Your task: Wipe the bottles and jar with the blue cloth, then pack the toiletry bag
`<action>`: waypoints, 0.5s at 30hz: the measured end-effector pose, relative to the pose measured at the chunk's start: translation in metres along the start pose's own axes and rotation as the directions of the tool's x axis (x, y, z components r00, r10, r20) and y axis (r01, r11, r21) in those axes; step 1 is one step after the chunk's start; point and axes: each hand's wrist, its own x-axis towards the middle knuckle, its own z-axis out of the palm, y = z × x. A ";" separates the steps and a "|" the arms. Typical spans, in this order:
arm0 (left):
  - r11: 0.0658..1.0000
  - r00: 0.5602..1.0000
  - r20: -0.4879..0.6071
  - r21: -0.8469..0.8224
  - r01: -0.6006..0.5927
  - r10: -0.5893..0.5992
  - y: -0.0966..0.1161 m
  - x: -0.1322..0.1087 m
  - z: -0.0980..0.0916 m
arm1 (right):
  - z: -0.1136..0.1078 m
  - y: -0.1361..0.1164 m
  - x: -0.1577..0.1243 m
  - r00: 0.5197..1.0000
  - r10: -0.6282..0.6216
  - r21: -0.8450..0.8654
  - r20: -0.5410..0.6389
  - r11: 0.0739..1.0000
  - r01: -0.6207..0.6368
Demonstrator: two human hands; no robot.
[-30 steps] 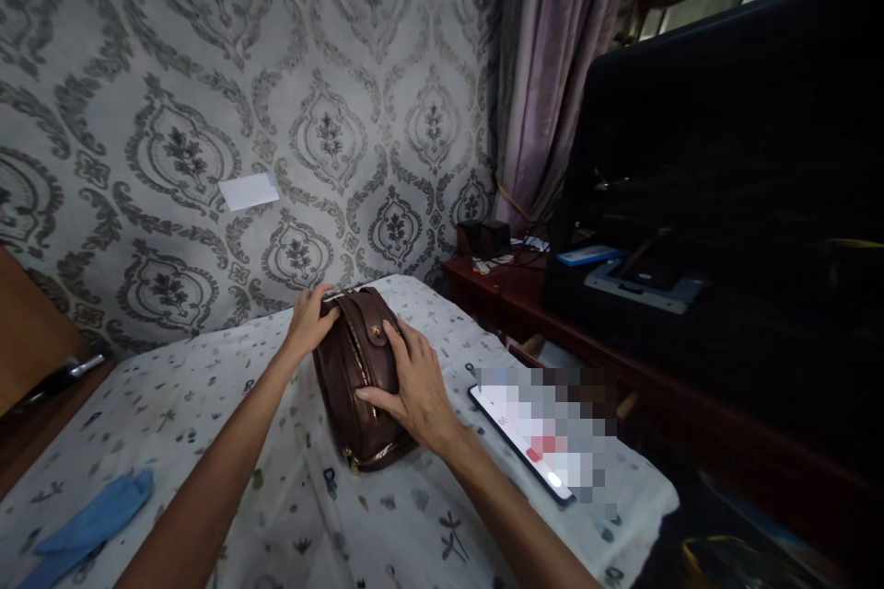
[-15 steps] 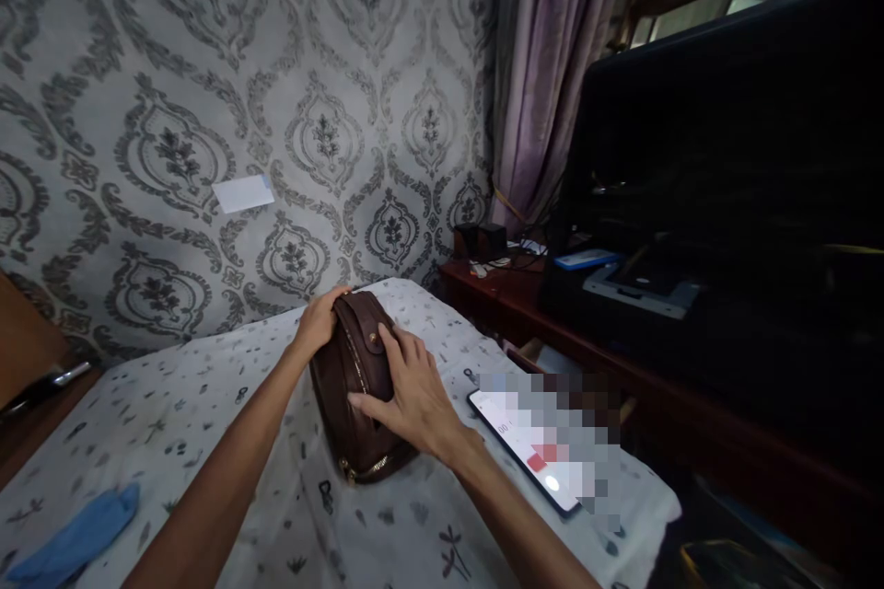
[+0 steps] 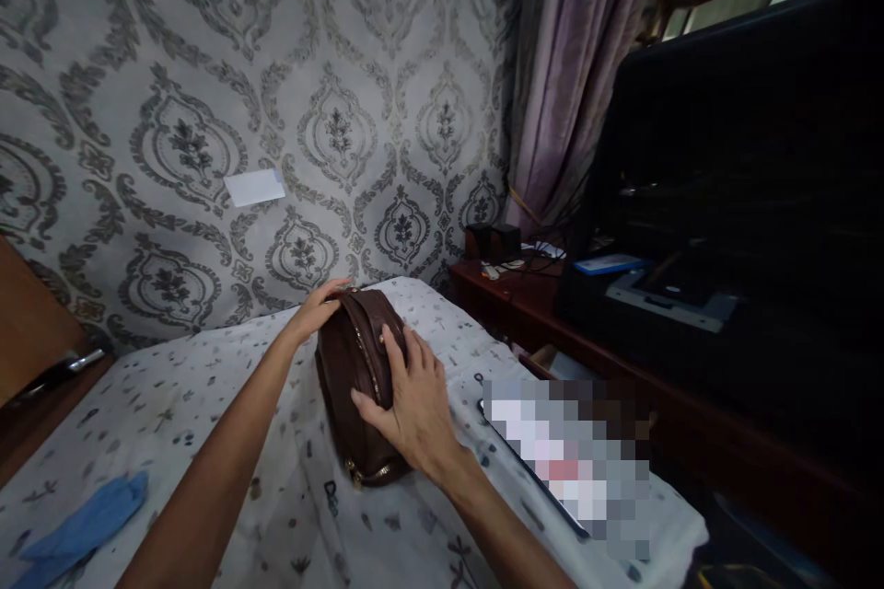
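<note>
A brown leather pouch with a gold zip lies on a white patterned cloth over the table. My left hand rests on the pouch's far end, fingers curled over its top edge. My right hand lies on the pouch's right side, fingers spread and pressed against the leather, thumb on the top. Both hands hold the pouch between them.
A phone with a lit screen lies on the cloth right of the pouch. A blue cloth sits at the near left. A dark wooden cabinet with small items and a large black screen stand at the right.
The view has shifted slightly. My right hand slid a little along the pouch's side; my left hand's fingers stretched further over the far end. The pouch stays where it was.
</note>
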 end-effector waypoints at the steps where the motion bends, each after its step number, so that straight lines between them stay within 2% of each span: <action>1: 0.998 0.998 -0.016 -0.017 0.054 -0.055 -0.004 0.001 -0.004 | 0.000 0.000 0.000 1.000 -0.006 0.001 -0.003 1.000 0.006; 3: 0.982 0.980 -0.061 -0.031 0.189 -0.190 -0.013 0.002 -0.010 | 0.001 0.001 -0.001 1.000 -0.013 0.000 -0.011 1.000 0.013; 5: 0.944 0.940 -0.078 -0.028 0.330 -0.331 -0.022 0.003 -0.013 | 0.002 0.001 -0.001 1.000 -0.015 -0.002 -0.023 1.000 0.015; 8: 0.876 0.877 -0.005 -0.031 0.481 -0.481 -0.031 0.006 -0.012 | 0.004 0.001 -0.002 0.999 -0.021 -0.007 -0.035 1.000 0.021; 11: 0.835 0.834 0.093 -0.042 0.549 -0.544 -0.031 0.010 -0.014 | 0.005 0.002 -0.002 0.999 -0.017 -0.010 -0.038 1.000 0.016; 15: 0.805 0.797 0.155 -0.015 0.593 -0.584 -0.026 0.020 -0.017 | 0.005 0.002 -0.002 0.999 -0.012 -0.005 -0.032 1.000 0.012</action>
